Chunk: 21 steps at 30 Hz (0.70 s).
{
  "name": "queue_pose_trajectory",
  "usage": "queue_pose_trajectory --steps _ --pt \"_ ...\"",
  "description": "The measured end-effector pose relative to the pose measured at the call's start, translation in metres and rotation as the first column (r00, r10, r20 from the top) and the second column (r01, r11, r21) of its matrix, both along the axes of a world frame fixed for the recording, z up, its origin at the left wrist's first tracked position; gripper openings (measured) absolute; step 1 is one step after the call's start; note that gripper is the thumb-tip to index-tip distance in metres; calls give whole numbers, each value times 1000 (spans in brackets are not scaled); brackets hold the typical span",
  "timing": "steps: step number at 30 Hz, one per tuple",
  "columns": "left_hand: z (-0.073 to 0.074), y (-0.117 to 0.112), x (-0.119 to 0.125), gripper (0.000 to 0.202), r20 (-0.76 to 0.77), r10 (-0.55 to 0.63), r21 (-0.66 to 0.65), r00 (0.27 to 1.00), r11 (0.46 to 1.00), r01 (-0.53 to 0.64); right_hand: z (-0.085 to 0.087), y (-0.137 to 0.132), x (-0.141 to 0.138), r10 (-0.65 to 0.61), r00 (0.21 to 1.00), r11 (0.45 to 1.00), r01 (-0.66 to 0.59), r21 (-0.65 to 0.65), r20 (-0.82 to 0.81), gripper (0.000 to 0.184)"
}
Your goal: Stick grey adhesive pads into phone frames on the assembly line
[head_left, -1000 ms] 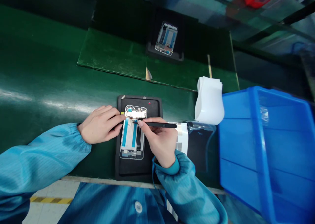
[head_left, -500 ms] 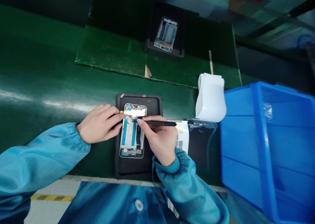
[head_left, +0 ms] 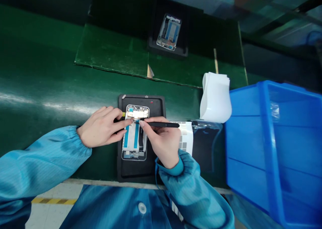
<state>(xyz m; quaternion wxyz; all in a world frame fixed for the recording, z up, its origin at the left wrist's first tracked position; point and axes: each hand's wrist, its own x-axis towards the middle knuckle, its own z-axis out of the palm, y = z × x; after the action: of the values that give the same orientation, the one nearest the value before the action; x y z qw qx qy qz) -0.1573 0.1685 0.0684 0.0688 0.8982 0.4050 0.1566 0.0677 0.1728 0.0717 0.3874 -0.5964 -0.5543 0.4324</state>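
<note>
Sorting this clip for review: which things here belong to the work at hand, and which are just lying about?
In use:
left hand on a phone frame on a black mat
right hand gripping a slim black tool

Lying about:
a second phone frame
white sheets
a blue plastic bin

Phone frame lies on a rubber mat on the workbench, mat near the front edge. Left hand sits left of the frame, fingers on its upper part; right hand comes in from the right, holding a pointed tool across it. Label sheet just right of mat. Curled film sheets behind that, beside a plastic bin at far right. Second phone frame on a second mat, further back, at the back edge of a flat pad.
</note>
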Motion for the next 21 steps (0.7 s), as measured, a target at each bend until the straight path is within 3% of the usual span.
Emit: queue_pose_trajectory --steps 21 --pt "11 -3 4 34 -131 11 13 991 1000 -9 3 0 -1 -9 1000 1000 9 -5 -6 15"
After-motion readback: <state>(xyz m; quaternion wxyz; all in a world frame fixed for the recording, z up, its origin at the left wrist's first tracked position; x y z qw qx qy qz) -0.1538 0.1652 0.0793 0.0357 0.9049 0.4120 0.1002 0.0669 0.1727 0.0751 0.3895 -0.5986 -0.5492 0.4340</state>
